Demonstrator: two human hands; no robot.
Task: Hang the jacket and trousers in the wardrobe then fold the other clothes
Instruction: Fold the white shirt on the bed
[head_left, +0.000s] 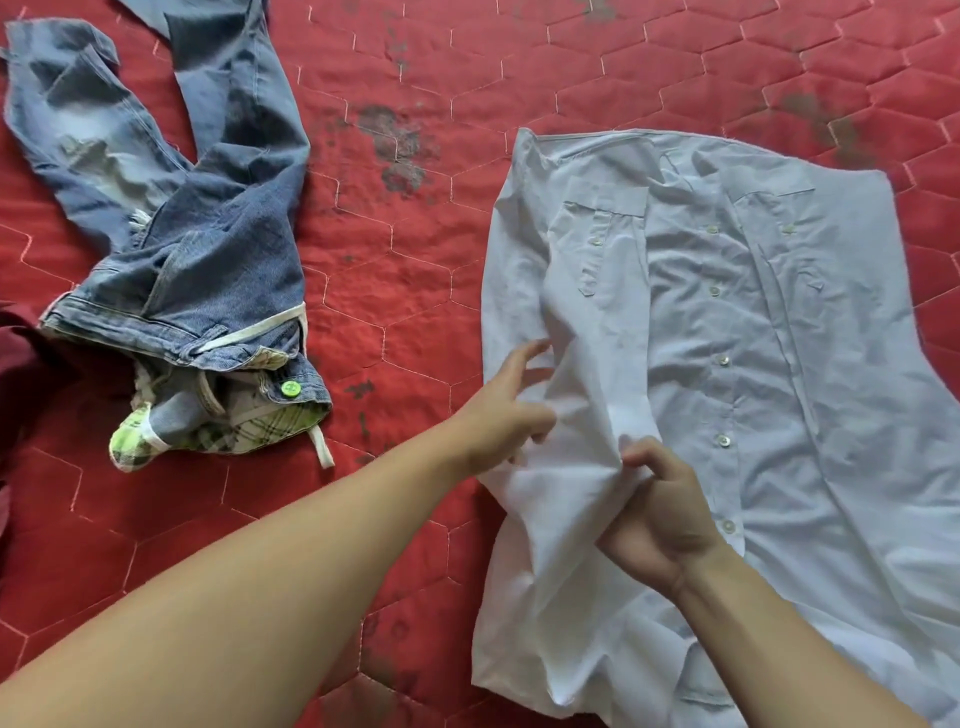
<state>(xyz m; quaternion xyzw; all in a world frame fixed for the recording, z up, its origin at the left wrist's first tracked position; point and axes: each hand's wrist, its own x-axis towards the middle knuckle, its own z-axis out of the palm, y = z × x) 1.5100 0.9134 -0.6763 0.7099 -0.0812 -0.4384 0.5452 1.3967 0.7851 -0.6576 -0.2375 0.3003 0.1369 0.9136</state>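
Note:
A white button-up shirt (753, 332) lies spread on the red quilted bed, buttons facing up, with one long sleeve folded in over its left side. My left hand (506, 410) rests on the shirt's left edge, its fingers pinching the cloth there. My right hand (660, 514) is closed on a bunched fold of the sleeve just beside the left hand. Crumpled blue jeans (208, 244) with a green button and checked lining lie at the left, apart from both hands.
The red quilted cover (405, 322) has dark stains in its middle and top right. A dark red garment (21, 364) shows at the far left edge, partly under the jeans' waistband.

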